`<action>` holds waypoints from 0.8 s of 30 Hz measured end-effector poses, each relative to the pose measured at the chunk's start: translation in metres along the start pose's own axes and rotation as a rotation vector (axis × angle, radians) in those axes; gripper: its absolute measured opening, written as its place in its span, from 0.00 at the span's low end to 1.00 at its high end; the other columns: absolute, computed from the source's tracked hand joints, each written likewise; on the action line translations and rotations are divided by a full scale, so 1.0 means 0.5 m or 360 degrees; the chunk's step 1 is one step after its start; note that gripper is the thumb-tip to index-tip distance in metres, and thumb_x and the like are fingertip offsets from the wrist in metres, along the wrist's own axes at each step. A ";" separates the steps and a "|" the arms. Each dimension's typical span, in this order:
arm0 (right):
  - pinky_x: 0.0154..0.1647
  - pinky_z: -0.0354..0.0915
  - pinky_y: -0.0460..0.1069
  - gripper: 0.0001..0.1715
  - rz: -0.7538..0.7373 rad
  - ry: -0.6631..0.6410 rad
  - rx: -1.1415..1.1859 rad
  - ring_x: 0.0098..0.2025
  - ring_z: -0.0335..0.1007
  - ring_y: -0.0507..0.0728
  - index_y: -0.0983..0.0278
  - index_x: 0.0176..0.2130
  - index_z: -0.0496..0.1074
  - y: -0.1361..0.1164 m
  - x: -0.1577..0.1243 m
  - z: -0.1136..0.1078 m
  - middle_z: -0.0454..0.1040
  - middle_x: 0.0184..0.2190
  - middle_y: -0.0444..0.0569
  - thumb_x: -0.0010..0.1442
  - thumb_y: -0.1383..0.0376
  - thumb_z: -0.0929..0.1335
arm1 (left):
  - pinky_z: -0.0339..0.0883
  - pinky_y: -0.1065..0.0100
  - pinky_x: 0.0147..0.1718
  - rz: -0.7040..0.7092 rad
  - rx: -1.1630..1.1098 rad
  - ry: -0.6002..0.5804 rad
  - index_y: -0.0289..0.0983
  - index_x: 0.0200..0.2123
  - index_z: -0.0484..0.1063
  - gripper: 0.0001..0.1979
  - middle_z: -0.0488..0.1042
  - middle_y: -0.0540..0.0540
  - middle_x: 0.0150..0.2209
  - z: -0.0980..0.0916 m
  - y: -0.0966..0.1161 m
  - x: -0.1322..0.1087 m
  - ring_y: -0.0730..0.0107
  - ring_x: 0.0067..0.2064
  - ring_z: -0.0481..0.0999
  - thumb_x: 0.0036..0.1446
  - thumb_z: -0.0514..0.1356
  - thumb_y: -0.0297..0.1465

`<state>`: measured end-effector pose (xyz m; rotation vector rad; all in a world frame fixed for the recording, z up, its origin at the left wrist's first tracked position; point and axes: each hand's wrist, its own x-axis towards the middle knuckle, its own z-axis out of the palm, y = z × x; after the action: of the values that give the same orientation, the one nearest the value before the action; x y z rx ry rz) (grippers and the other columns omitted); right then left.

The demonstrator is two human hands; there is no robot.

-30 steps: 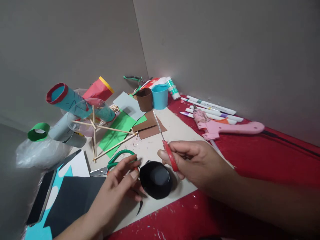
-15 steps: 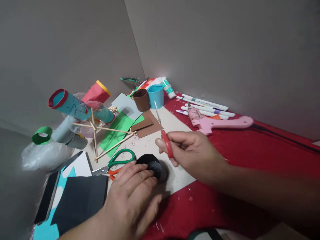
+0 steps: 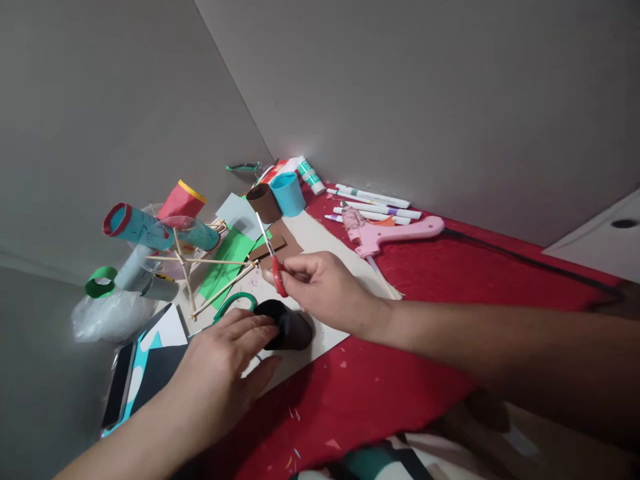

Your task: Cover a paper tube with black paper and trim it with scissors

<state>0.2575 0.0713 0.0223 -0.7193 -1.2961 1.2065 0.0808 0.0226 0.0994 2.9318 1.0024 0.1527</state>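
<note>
A black paper tube stands on the pale board with its mouth toward my left hand. My left fingers curl over its near rim and reach partly inside, while the thumb stays outside, apart from the fingers. My right hand is closed on small scissors with red handles. Their blades point up and away, looking closed. Behind my left hand lie larger scissors with a green handle, partly hidden by it. Beyond the red scissors are brown card pieces.
Markers and a pink glue gun with a black cord lie on the red cloth. Brown and blue paper tubes stand at the back. A stick frame and coloured tubes sit at left, near a phone.
The view has swung right, so things appear farther left. My right hand still holds the red scissors, and my left hand stays at the black tube's rim.
</note>
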 end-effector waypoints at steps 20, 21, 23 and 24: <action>0.25 0.51 0.47 0.19 -0.0075 -0.0074 -0.0172 0.24 0.57 0.50 0.62 0.20 0.63 0.011 -0.002 -0.001 0.61 0.18 0.39 0.61 0.61 0.66 | 0.62 0.72 0.23 -0.0944 -0.0705 -0.0625 0.37 0.34 0.68 0.20 0.70 0.50 0.27 0.050 0.013 0.024 0.72 0.25 0.72 0.69 0.50 0.46; 0.25 0.51 0.47 0.19 -0.0076 -0.0080 -0.0178 0.24 0.57 0.50 0.62 0.21 0.63 0.008 -0.004 -0.001 0.61 0.18 0.40 0.61 0.62 0.66 | 0.63 0.72 0.24 -0.0939 -0.0689 -0.0645 0.38 0.34 0.68 0.20 0.70 0.50 0.27 0.051 0.013 0.023 0.71 0.25 0.72 0.69 0.48 0.46; 0.25 0.50 0.47 0.18 -0.0069 -0.0083 -0.0193 0.25 0.58 0.50 0.62 0.21 0.63 0.004 -0.006 -0.001 0.62 0.19 0.40 0.60 0.63 0.66 | 0.64 0.71 0.25 -0.0922 -0.0655 -0.0688 0.38 0.34 0.68 0.20 0.70 0.50 0.26 0.051 0.013 0.023 0.71 0.26 0.72 0.70 0.47 0.44; 0.25 0.50 0.47 0.18 -0.0063 -0.0081 -0.0202 0.25 0.58 0.50 0.62 0.21 0.63 0.003 -0.006 -0.001 0.62 0.18 0.40 0.60 0.63 0.66 | 0.64 0.71 0.25 -0.0914 -0.0641 -0.0709 0.38 0.35 0.68 0.19 0.70 0.50 0.26 0.050 0.013 0.023 0.71 0.26 0.72 0.70 0.47 0.44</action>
<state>0.2579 0.0689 0.0197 -0.7545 -1.4329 1.1247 0.0965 0.0246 0.0758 2.0876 1.4576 -0.2716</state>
